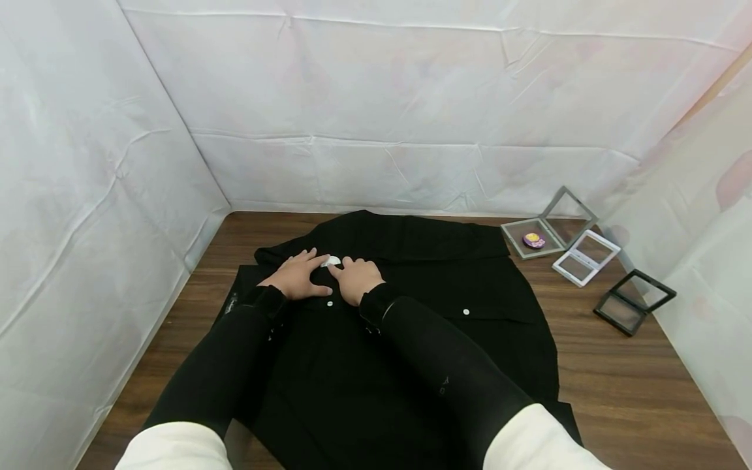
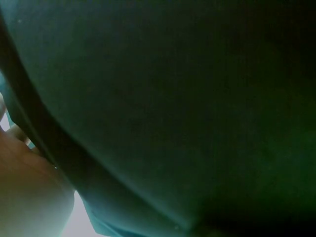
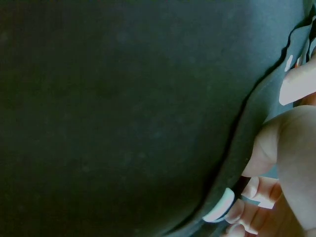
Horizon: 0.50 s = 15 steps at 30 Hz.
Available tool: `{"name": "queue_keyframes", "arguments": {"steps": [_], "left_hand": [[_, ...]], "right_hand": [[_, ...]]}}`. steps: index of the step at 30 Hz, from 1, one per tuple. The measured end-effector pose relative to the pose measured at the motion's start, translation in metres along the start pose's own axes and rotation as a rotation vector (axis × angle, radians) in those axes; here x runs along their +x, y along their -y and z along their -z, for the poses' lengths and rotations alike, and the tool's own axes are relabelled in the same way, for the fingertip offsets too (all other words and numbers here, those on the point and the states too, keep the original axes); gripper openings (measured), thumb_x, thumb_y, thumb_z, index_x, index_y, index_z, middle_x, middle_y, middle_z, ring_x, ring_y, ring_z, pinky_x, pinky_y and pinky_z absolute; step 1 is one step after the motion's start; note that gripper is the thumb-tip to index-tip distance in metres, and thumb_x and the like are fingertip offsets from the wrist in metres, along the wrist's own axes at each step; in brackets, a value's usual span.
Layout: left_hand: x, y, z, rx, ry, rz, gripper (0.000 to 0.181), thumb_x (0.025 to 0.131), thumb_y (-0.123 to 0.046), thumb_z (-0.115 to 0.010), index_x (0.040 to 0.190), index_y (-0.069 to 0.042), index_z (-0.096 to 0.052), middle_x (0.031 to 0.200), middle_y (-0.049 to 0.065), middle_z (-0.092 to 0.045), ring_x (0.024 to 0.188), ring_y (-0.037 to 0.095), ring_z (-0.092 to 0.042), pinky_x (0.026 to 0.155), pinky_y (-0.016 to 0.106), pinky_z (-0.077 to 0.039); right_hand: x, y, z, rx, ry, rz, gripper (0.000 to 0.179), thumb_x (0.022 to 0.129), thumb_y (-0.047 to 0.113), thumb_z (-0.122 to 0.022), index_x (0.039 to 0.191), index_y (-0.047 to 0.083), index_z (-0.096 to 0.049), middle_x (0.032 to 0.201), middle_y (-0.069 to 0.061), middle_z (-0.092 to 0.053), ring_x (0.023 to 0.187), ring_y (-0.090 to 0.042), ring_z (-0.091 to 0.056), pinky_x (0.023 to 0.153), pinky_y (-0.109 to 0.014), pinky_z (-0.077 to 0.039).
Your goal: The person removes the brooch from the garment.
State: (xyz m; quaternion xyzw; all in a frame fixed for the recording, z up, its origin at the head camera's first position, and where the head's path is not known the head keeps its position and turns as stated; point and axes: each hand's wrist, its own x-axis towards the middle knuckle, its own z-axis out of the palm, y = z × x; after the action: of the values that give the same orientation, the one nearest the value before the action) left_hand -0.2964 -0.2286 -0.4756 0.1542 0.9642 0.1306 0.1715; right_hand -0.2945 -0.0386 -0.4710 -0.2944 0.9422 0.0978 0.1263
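Observation:
A black button-up shirt (image 1: 405, 378) lies spread over the table, with white buttons (image 1: 466, 312) on it. Near its upper left part, both hands work side by side around a small white patch (image 1: 332, 260). My left hand (image 1: 296, 275) rests on the cloth, fingers stretched out and thumb pointing right. My right hand (image 1: 356, 281) has bent fingers and pinches the cloth beside the patch. In the right wrist view, fingertips (image 3: 236, 211) sit at a folded edge of the shirt, close to a white button (image 3: 219, 205). Dark cloth fills most of the left wrist view.
At the right stand several opened flat cases: a grey one (image 1: 517, 230) holding a small purple-and-yellow item (image 1: 533, 241), a white one (image 1: 586, 256) and a black one (image 1: 625, 317). White sheeting (image 1: 376, 85) walls the wooden table (image 1: 634, 398) at the back and both sides.

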Motion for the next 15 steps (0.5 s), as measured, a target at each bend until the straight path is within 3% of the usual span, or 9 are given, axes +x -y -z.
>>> {"name": "queue_keyframes", "arguments": {"steps": [15], "left_hand": [[0.002, 0.003, -0.003, -0.019, -0.029, -0.007, 0.089, 0.094, -0.051, -0.072, 0.164, -0.013, -0.030, 0.168, 0.024, -0.016, 0.155, 0.044, -0.012, 0.123, 0.062, -0.010]], "right_hand": [[0.007, 0.000, -0.012, -0.054, -0.059, 0.012, 0.058, 0.112, 0.037, -0.045, 0.165, 0.036, -0.023, 0.155, -0.006, -0.044, 0.124, -0.026, -0.056, 0.100, -0.041, -0.050]]}}
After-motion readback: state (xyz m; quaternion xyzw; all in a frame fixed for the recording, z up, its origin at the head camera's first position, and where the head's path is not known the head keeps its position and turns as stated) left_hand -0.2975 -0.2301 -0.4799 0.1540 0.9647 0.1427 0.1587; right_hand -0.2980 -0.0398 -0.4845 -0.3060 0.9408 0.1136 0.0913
